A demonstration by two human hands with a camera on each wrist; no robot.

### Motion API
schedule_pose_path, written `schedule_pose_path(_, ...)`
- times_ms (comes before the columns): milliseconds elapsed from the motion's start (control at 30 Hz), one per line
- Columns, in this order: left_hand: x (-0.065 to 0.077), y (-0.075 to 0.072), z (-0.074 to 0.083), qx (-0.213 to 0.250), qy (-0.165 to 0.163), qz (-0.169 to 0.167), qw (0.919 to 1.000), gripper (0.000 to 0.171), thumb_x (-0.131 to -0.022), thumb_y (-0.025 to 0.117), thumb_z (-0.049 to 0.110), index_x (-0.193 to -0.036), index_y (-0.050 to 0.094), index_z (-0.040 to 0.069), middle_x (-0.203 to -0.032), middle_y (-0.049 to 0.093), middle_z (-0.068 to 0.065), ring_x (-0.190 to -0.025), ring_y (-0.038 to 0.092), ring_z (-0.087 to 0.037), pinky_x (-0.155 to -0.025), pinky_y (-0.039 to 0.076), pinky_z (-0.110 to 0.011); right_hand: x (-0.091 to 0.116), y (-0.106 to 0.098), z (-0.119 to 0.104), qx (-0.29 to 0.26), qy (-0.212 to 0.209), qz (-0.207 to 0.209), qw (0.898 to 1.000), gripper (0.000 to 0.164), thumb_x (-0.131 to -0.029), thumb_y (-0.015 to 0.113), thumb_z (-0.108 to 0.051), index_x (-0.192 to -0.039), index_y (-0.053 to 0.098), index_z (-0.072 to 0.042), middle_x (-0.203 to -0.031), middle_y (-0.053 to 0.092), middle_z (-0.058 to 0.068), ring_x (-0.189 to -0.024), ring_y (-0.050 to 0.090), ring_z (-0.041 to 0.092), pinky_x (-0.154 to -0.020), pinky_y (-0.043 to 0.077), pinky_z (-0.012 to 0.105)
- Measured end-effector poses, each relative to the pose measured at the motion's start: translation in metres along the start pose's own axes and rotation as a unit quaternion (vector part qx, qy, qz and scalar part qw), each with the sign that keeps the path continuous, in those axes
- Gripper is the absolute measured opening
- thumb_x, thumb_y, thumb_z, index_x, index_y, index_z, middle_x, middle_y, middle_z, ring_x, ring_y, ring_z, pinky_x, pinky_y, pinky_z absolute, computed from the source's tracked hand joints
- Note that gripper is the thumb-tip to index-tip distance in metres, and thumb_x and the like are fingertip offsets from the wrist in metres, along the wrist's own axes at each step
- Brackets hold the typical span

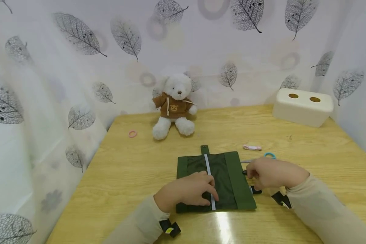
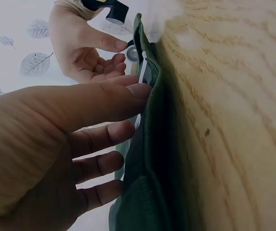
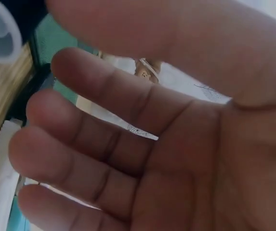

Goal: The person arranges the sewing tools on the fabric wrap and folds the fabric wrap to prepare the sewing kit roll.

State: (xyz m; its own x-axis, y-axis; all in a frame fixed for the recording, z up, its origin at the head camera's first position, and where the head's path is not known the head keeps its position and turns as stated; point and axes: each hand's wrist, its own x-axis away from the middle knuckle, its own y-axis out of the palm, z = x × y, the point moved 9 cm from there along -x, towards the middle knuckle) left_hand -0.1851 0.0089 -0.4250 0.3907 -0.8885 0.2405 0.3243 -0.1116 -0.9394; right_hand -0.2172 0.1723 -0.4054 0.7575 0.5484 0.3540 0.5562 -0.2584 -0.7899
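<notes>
While the green pouch lies spread flat on the surface, the left hand is over it, its grip loose and wide, with the thumb by the cloth. Just past the pouch's right edge, the right hand has a wide, loose grip too, its palm bare, near a small black piece and a black tube. To do this well, the left hand should press the cloth softly so it does not slide, and the right fingers should pinch just one thing at a time. The hand hides part of the scissors, so it is best to watch for them. The tube is cut off in the right wrist view, and nobody can tell if either black thing goes under the pouch.
</notes>
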Motion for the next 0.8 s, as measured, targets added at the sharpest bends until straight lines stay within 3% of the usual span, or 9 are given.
schedule_pose_path(233, -0.001, -0.001, 0.007, -0.011, 0.005, -0.008, 0.9999, 0.025, -0.093, 0.075, 0.032, -0.117, 0.075, 0.038, -0.116, 0.057, 0.009, -0.094, 0.044, -0.004, -0.079, 0.037, -0.014, 0.000, 0.005, 0.006, 0.002, 0.032, -0.019, 0.999, 0.022, -0.076, 0.084, -0.006, -0.087, 0.067, -0.014, -0.079, 0.058, -0.005, -0.069, 0.052, 0.013, -0.061, 0.047, 0.030)
schedule_pose_path(400, -0.001, -0.002, 0.005, -0.009, -0.008, -0.004, 0.9999, 0.022, -0.093, 0.075, 0.030, -0.114, 0.074, 0.037, -0.116, 0.056, 0.009, -0.097, 0.045, -0.005, -0.083, 0.039, -0.015, 0.001, 0.005, 0.007, 0.003, 0.036, -0.025, 0.999, 0.021, -0.074, 0.084, -0.003, -0.082, 0.068, -0.014, -0.079, 0.060, -0.004, -0.069, 0.051, 0.013, -0.059, 0.046, 0.030)
schedule_pose_path(567, -0.001, -0.003, 0.004, 0.001, -0.011, 0.002, 0.9999, 0.017, -0.095, 0.074, 0.026, -0.109, 0.072, 0.035, -0.113, 0.056, 0.011, -0.095, 0.046, -0.004, -0.083, 0.040, -0.015, 0.005, -0.002, 0.009, 0.023, 0.033, -0.005, 0.999, 0.018, -0.076, 0.079, -0.004, -0.081, 0.065, -0.014, -0.080, 0.057, -0.004, -0.070, 0.049, 0.015, -0.060, 0.044, 0.030)
schedule_pose_path(800, -0.001, -0.002, 0.004, -0.007, -0.005, 0.008, 0.9999, 0.014, -0.096, 0.071, 0.026, -0.108, 0.072, 0.033, -0.108, 0.057, 0.012, -0.094, 0.048, -0.004, -0.082, 0.040, -0.016, 0.004, -0.005, -0.009, 0.012, -0.033, 0.016, 0.999, 0.014, -0.080, 0.075, -0.011, -0.083, 0.062, -0.017, -0.075, 0.052, -0.006, -0.065, 0.045, 0.010, -0.059, 0.042, 0.028)
